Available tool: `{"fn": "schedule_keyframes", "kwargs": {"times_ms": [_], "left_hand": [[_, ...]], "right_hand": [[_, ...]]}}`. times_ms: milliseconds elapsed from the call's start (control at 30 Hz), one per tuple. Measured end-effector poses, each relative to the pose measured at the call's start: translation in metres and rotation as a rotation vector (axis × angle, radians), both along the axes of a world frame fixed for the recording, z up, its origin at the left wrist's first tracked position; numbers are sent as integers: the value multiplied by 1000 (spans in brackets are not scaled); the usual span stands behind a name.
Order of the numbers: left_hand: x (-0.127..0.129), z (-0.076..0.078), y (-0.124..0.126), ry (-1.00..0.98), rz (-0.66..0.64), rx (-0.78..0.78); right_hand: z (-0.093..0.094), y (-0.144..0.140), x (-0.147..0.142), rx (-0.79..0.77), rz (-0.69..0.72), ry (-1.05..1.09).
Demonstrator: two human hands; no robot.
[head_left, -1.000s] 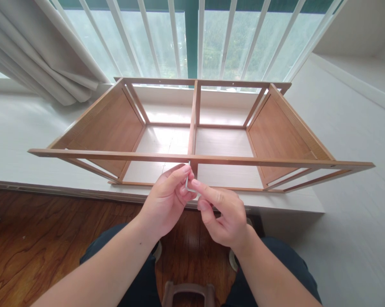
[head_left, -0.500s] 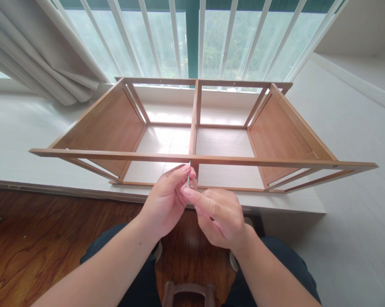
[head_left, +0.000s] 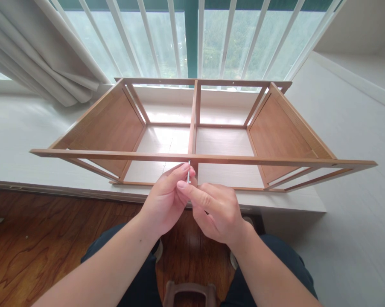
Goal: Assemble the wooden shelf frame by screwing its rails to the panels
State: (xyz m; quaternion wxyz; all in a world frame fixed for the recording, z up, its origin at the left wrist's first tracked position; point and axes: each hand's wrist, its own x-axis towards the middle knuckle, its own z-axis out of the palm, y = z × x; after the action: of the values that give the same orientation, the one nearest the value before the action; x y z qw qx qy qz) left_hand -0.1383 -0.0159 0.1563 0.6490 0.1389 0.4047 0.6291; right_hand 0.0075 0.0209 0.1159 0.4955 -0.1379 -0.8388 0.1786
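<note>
Hex key [head_left: 188, 174], thin and silvery, stands upright just under the wooden shelf frame [head_left: 122, 155], its top end meeting the underside of the near rail where the centre divider joins it. My left hand [head_left: 165, 200] pinches the key's shaft between thumb and forefinger, the forefinger tip right beside the metal. My right hand [head_left: 216, 211] has its fingers curled and pressed together, forefinger laid across to touch the left hand's fingertips at the key; the lower end of the key is hidden between my fingers, so I cannot tell which hand holds that part.

That frame lies on its side on the white ledge [head_left: 26, 132], open face up toward me. Its divider splits it into two compartments, one left and one right; both hold nothing but the pale ledge surface showing through the open back. Solid panels close the frame's two ends. I can read no brand, label or writing anywhere on the frame or the key.

Beyond the frame rise white window bars [head_left: 224, 38] with green trees behind the glass. Left of the frame hangs a pale curtain [head_left: 45, 55]. Nearer me than the frame is the brown wood floor [head_left: 35, 247], my dark trouser legs, and a brown stool edge [head_left: 188, 292] between my knees.
</note>
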Motion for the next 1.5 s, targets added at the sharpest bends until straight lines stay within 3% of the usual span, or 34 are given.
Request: {"fn": "schedule_keyframes", "kwargs": {"times_ms": [200, 433, 633, 900, 1100, 1300, 1500], "left_hand": [[0, -1, 0, 19, -4, 5], [2, -1, 0, 37, 4, 26], [1, -3, 0, 48, 11, 29], [1, -2, -3, 90, -30, 92], [1, 0, -1, 58, -35, 67], [2, 0, -2, 19, -18, 7], [3, -1, -1, 41, -7, 6]], "right_hand": [[1, -3, -1, 8, -41, 34], [-2, -3, 6, -156, -47, 100], [-5, -1, 5, -150, -33, 109], [-3, -7, 8, -188, -146, 200], [-3, -8, 7, -83, -85, 219], [-1, -1, 0, -48, 130, 166], [-1, 0, -1, -65, 123, 89]]}}
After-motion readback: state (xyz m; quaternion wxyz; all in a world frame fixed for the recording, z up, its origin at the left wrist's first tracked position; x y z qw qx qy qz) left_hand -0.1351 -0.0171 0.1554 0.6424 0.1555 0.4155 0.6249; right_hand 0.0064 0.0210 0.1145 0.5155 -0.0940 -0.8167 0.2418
